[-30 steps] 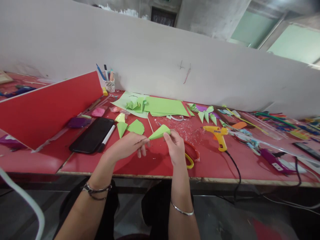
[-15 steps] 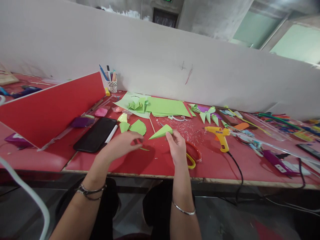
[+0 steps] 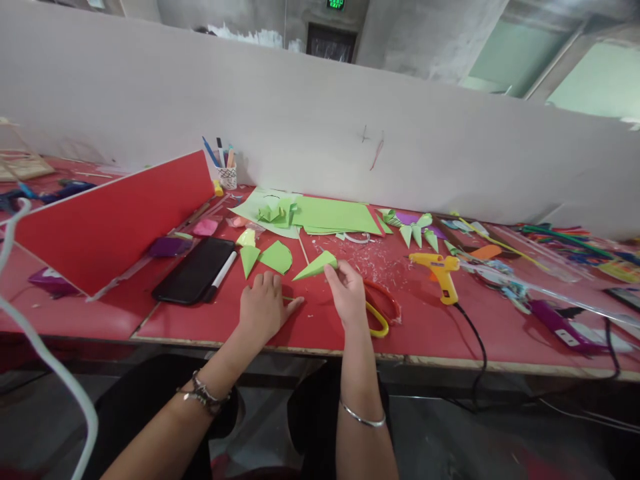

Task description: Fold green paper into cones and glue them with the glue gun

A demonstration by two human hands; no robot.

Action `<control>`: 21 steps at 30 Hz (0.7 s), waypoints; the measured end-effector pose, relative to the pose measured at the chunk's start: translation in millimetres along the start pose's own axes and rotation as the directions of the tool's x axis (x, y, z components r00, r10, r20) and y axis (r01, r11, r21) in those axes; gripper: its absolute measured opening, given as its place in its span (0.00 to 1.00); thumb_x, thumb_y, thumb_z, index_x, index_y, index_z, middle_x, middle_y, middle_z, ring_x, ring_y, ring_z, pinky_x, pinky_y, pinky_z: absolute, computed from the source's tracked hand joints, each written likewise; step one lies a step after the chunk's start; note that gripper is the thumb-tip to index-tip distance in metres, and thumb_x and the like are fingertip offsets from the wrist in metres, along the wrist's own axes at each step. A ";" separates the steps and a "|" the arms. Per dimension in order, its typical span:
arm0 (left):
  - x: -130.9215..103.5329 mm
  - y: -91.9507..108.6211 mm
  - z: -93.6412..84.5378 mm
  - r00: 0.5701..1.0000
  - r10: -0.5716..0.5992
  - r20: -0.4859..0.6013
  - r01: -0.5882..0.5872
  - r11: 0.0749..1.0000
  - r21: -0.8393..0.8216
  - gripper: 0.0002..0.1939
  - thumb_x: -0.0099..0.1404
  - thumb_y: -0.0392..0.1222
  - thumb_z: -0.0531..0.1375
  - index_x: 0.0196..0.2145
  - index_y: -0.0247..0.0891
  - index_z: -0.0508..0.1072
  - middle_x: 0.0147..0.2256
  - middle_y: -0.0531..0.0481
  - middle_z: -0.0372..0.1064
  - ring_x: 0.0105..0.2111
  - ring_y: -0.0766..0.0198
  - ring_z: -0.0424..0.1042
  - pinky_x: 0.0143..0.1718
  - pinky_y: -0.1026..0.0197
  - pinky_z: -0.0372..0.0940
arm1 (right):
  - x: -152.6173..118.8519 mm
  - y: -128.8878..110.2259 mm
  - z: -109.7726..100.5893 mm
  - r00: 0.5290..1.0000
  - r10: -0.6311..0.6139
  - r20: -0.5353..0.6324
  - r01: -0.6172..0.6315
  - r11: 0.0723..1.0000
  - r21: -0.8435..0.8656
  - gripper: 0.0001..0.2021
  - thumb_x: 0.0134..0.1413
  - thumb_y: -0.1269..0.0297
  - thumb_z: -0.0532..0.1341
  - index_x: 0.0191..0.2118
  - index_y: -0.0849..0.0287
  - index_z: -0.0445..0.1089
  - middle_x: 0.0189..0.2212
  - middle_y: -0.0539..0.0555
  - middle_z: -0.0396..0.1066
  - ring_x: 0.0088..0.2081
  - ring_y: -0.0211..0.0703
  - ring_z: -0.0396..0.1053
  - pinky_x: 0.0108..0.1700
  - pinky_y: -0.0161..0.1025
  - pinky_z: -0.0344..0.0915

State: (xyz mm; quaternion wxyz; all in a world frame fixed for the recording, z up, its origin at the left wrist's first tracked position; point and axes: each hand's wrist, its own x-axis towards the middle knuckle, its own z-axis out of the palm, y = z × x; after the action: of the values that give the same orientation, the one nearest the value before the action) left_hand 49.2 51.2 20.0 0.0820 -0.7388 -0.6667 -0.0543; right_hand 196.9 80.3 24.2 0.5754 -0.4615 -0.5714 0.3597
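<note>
My right hand (image 3: pixel 347 288) pinches a light green paper cone (image 3: pixel 317 265) by its wide end, its tip aimed left. My left hand (image 3: pixel 267 307) rests palm down on the red tabletop, thumb stretched out to the right. A thin green paper strip (image 3: pixel 289 298) shows beside that thumb, partly covered by the hand. Just beyond the left fingers lie a rounded green paper piece (image 3: pixel 277 257) and a smaller green paper triangle (image 3: pixel 249 259). Scissors with red and yellow handles (image 3: pixel 379 320) lie beside my right wrist, partly hidden.
A yellow glue gun (image 3: pixel 440 270) with a black cord lies to the right. A black phone (image 3: pixel 195 270) and a white marker (image 3: pixel 221 275) are at left, near a standing red board (image 3: pixel 120 223). Green paper sheets (image 3: pixel 335 215) and finished cones (image 3: pixel 411 233) lie farther back.
My left hand has come down onto the tabletop, moving right and nearer the front edge. My right hand, still holding the cone, has shifted slightly left.
</note>
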 end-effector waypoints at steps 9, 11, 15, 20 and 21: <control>-1.3 14.8 -5.2 0.993 0.004 0.114 0.007 0.996 -0.091 0.09 0.65 0.37 0.48 0.38 0.32 0.66 0.37 0.41 0.65 0.39 0.54 0.66 0.34 0.58 0.62 | -1.1 -1.0 0.1 1.000 -0.019 0.017 0.019 1.000 -0.005 0.12 0.51 0.56 0.55 0.24 0.58 0.58 0.21 0.46 0.52 0.24 0.35 0.52 0.27 0.33 0.52; -1.7 11.9 -4.1 0.994 -0.006 0.113 0.018 0.994 -0.112 0.09 0.65 0.34 0.47 0.37 0.33 0.66 0.37 0.41 0.65 0.38 0.55 0.66 0.35 0.58 0.62 | -1.0 -0.7 0.4 0.999 -0.027 0.017 0.027 1.000 0.000 0.13 0.51 0.56 0.55 0.24 0.58 0.57 0.21 0.46 0.52 0.24 0.35 0.52 0.27 0.33 0.52; 0.5 -2.1 5.3 0.996 0.073 0.041 -0.055 0.939 -0.340 0.10 0.64 0.32 0.46 0.35 0.34 0.65 0.35 0.43 0.65 0.36 0.59 0.67 0.36 0.59 0.62 | -1.0 -0.4 0.4 0.999 -0.042 0.014 0.042 0.999 0.004 0.13 0.51 0.56 0.55 0.22 0.58 0.56 0.20 0.45 0.50 0.24 0.34 0.51 0.27 0.33 0.52; 0.4 -21.3 14.2 0.985 0.144 -0.093 -0.171 0.781 -0.601 0.09 0.61 0.35 0.51 0.40 0.36 0.63 0.36 0.47 0.65 0.36 0.62 0.67 0.37 0.62 0.63 | -0.5 2.0 -1.1 1.000 -0.020 -0.004 0.020 1.000 0.021 0.13 0.50 0.54 0.54 0.23 0.58 0.58 0.19 0.45 0.51 0.23 0.34 0.51 0.26 0.33 0.51; -1.6 -22.4 13.9 0.987 0.111 -0.117 -0.158 0.809 -0.566 0.10 0.60 0.38 0.52 0.41 0.37 0.63 0.37 0.46 0.65 0.37 0.61 0.67 0.37 0.61 0.62 | -0.3 2.5 -1.2 1.000 -0.017 -0.009 0.017 1.000 0.025 0.13 0.50 0.54 0.54 0.23 0.58 0.58 0.19 0.45 0.51 0.23 0.34 0.51 0.26 0.33 0.51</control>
State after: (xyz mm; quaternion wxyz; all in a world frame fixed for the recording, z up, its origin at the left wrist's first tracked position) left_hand 26.4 54.5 7.1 -0.1145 -0.7718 -0.5617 -0.2752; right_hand 198.4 80.7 21.8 0.5868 -0.4508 -0.5682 0.3599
